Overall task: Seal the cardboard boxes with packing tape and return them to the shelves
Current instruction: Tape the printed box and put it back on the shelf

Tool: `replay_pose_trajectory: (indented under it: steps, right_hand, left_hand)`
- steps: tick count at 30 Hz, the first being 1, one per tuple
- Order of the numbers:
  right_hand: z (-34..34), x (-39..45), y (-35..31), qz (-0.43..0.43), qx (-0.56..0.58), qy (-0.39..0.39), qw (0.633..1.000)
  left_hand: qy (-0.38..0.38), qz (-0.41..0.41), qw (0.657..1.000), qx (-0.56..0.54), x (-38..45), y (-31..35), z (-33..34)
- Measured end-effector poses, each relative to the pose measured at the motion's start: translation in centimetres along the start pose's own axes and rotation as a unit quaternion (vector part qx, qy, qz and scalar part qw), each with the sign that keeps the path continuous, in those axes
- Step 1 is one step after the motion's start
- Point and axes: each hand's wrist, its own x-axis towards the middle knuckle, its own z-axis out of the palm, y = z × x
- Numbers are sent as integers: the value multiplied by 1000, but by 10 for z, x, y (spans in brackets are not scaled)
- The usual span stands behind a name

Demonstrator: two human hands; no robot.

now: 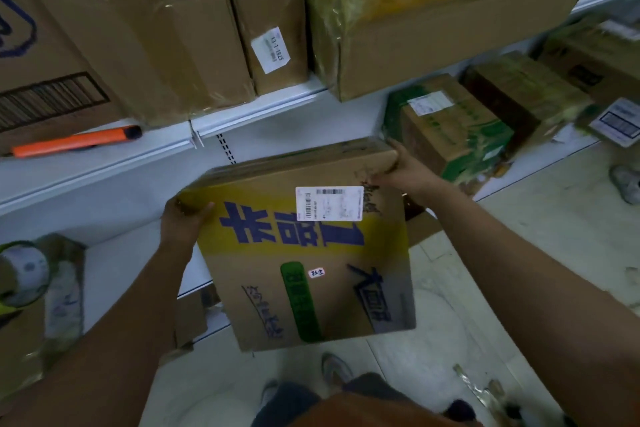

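Note:
A brown cardboard box [308, 263] with a yellow band, blue characters and a white barcode label hangs in the air in front of the white shelves [104, 163]. My left hand [183, 218] grips its upper left corner. My right hand [401, 170] grips its upper right corner, fingers curled over the top edge. A roll of packing tape [24, 274] sits at the far left on top of another box. An orange box cutter [76, 141] lies on the upper shelf ledge.
Several taped brown boxes [166, 28] fill the upper shelf. Green-printed boxes [446, 125] stand on the low shelf at the right, more behind them. My feet [334, 371] stand on the pale tiled floor below. Another person's shoe [627, 184] shows at the right edge.

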Motion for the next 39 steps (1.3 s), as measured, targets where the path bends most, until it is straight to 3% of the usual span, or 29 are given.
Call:
replay_pose_trajectory:
  steps: [4,6,12,15,18,22,25,29,31,35,37,39]
  right_hand:
    - [40,35,9,27,-103,154,982]
    - [58,62,19,40,-119,164,978]
    - [110,113,68,77,-138,89,983]
    - [113,118,77,104,-125,47,986]
    - [107,97,85,212,-65,-21,975]
    - [75,28,144,364,95,-145,915]
    - [59,-15,181,406,213,-183,870]
    - [32,-12,173,383,210,-112,893]
    - [12,1,165,341,179,-21,923]
    - [-30,27,168,272,165,177,931]
    - [-42,38,171,274,163,191,929]
    - [-49,45,173,272,169,192,928]
  left_hand:
    - [-36,-16,996,82,23,-28,2]
    - [-36,-30,991,124,29,-45,4]
    - [9,-217,957,191,47,-107,17]
    - [3,-219,946,238,63,-112,21]
    - [2,-256,935,247,87,-102,24]
    - [5,-301,930,209,101,-91,34]
    - [5,-306,935,181,108,-81,39]
    - [-48,-309,948,59,163,-110,48]
    - [-103,-296,949,-29,137,-67,69]
    - [-234,-305,922,43,67,-18,118]
    - [-238,-328,913,55,47,-26,138]
    - [-186,-316,928,70,36,-29,155]
